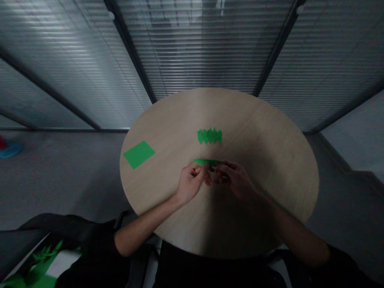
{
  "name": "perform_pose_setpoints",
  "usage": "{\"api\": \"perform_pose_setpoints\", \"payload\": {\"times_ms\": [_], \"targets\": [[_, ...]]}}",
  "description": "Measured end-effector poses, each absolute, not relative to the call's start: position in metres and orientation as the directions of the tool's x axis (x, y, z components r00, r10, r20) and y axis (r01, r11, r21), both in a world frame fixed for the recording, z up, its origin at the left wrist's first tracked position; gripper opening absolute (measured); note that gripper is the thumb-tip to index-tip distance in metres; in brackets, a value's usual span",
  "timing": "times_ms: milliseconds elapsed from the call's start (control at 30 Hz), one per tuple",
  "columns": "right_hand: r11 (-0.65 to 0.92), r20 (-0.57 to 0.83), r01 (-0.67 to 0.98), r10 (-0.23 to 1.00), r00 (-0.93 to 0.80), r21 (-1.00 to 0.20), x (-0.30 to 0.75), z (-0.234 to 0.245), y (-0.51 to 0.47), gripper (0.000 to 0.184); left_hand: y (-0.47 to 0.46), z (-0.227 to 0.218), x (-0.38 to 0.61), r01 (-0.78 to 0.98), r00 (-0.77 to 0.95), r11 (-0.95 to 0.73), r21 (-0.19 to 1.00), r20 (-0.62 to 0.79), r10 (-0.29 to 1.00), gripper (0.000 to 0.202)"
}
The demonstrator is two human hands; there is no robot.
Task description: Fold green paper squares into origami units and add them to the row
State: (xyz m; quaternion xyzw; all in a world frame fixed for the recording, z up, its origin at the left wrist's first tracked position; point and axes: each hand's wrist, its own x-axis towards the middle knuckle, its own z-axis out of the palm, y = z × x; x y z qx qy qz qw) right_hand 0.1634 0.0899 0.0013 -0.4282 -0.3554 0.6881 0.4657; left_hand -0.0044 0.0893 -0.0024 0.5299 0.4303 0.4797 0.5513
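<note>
Green paper piece (207, 161) held near the middle of the round table (264, 132), slightly toward twelve o'clock; the left hand (192, 182) pinches it from seven o'clock, thumb against fingers; the right hand (237, 178) pinches its other end from four o'clock, though shadow leaves me unsure how much paper those fingertips cover. Flat green sheet (139, 155) toward nine o'clock; row of pointed green pieces (209, 136) at twelve o'clock, just beyond the hands and apart from them. For this step, which I judge to be shaping the paper, I would keep both pinches light and level; match the edges before pressing; work outward from the middle, lest the thin paper buckle.
</note>
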Motion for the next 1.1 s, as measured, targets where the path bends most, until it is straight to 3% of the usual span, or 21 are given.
{"api": "perform_pose_setpoints", "payload": {"times_ms": [200,633,1100], "targets": [[-0.294,-0.225,-0.294,0.942,-0.247,-0.909,0.1583,0.0026,0.0852,0.025,0.0889,-0.0044,-0.0039,-0.088,0.14,-0.082,0.993,0.094,0.986,0.038],[-0.283,-0.25,-0.335,0.958,-0.139,-0.899,0.1548,-0.0005,0.0869,0.02,0.0855,-0.0018,-0.0034,-0.031,0.191,-0.096,0.995,0.1,0.976,0.027],[-0.287,-0.267,-0.34,0.958,-0.104,-0.896,0.1557,0.0003,0.0892,0.038,0.0862,-0.0005,-0.0044,-0.049,0.158,-0.076,0.996,0.083,0.984,0.027]]}}
